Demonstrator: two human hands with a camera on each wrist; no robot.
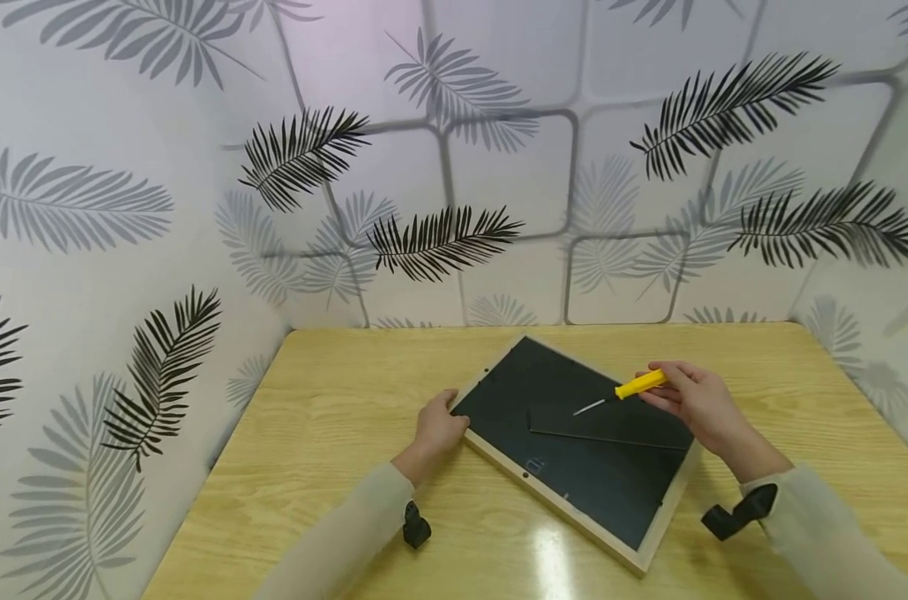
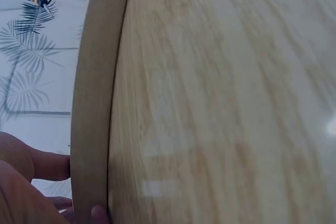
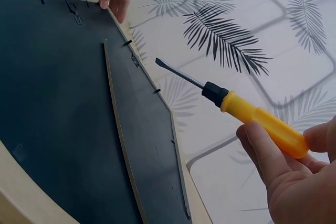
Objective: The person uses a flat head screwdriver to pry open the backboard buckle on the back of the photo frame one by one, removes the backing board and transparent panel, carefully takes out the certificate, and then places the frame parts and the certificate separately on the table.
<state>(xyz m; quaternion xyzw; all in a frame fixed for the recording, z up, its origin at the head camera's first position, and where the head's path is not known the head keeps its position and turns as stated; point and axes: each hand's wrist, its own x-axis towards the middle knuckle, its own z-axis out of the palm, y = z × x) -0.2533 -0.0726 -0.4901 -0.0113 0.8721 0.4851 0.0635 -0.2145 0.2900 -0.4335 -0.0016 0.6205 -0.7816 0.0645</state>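
A picture frame (image 1: 589, 510) with a pale wooden border lies face down on the table, its dark backing board (image 1: 574, 383) facing up. Across the backing runs a flat folded stand leg (image 1: 611, 429). My left hand (image 1: 441, 429) grips the frame at its left corner, thumb on the border. In my right hand (image 1: 697, 404) is a yellow-handled screwdriver (image 3: 262, 121), pinched between thumb and fingers. Its flat metal tip points left, above the backing in the head view. Small dark tabs (image 3: 157, 91) stand along the border's inner edge, and a metal hanger (image 3: 77, 17) sits near one side.
The wood-grain table (image 1: 334, 392) extends around the frame. Behind it and at both sides rise walls (image 1: 499, 183) with a leaf pattern. Each wrist wears a black camera (image 1: 416, 527) on a light sleeve.
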